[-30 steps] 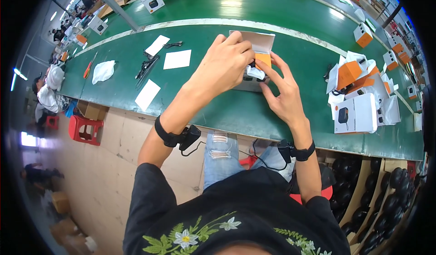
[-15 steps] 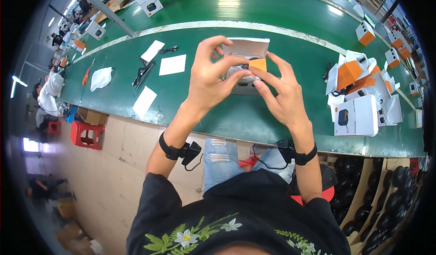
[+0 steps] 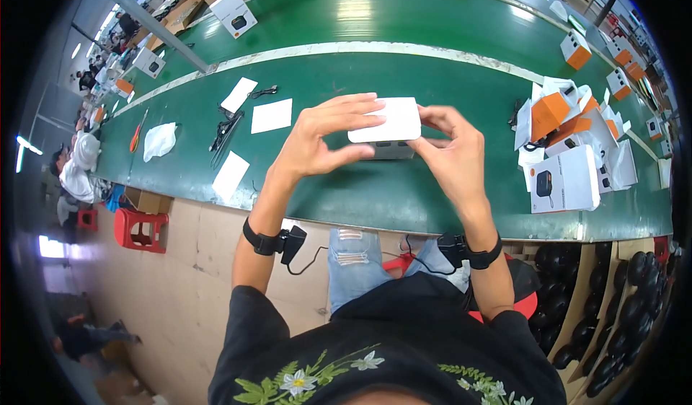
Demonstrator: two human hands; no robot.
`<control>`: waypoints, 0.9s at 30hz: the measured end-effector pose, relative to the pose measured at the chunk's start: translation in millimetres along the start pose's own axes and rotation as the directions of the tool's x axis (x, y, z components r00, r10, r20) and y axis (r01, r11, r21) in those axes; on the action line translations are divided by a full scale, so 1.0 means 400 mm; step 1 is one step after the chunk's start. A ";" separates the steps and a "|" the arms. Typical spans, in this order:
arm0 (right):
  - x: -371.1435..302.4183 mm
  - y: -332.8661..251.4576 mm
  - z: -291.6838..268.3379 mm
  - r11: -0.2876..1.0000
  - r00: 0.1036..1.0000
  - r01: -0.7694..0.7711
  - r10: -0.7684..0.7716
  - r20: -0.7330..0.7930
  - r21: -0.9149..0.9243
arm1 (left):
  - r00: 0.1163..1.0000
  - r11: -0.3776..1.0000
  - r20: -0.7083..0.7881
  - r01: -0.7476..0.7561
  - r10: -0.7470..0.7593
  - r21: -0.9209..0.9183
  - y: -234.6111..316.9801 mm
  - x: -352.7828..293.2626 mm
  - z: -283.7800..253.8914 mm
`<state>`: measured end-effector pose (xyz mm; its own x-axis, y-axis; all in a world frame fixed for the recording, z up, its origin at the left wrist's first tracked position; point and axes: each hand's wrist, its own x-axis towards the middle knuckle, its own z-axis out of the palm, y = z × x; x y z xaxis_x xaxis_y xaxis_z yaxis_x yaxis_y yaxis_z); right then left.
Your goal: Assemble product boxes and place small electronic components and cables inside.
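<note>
In the middle of the green table stands a small white box (image 3: 398, 119), its lid folded down over the top. My left hand (image 3: 315, 139) holds it from the left, fingers laid across the lid and thumb along the lower front. On the right side, my right hand (image 3: 457, 150) grips the box, with its thumb at the front corner and its fingers behind the edge. Below the lid a strip of the grey front face shows. What lies inside is hidden.
White paper sheets (image 3: 272, 116), black cables (image 3: 226, 129), a crumpled white bag (image 3: 159, 141) and an orange-handled screwdriver (image 3: 135, 140) lie to the left. Opened orange-and-white boxes (image 3: 551, 115) pile up on the right, beside a printed white box (image 3: 564, 180). Another white box (image 3: 233, 13) stands beyond the pale strip.
The raised lid has come down over the box, covering the orange flap. My left hand has shifted lower and left, with its fingers now on the lid; my right hand has moved to the box's side.
</note>
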<state>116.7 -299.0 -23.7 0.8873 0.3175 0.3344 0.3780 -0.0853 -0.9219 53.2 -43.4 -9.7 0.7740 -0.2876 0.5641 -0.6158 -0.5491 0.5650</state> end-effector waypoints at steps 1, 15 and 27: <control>-0.002 -0.016 -0.005 0.998 0.998 -0.037 0.035 0.046 0.041 | 0.999 0.997 -0.042 -0.009 0.012 0.076 -0.008 -0.014 0.001; 0.020 -0.030 -0.048 0.744 0.845 0.533 -0.445 0.296 -0.403 | 0.999 0.975 0.006 -0.039 0.038 0.221 0.021 -0.020 -0.013; 0.589 0.274 -0.100 0.754 0.958 -0.140 -0.061 -0.280 -0.641 | 0.965 0.874 -0.177 0.250 -0.192 0.416 0.016 -0.126 -0.038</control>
<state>377.7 -271.5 -38.2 0.9010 0.0446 0.4316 0.3308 -0.7144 -0.6166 8.3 -20.6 -25.4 0.8393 -0.0337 0.5427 -0.2837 -0.8786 0.3841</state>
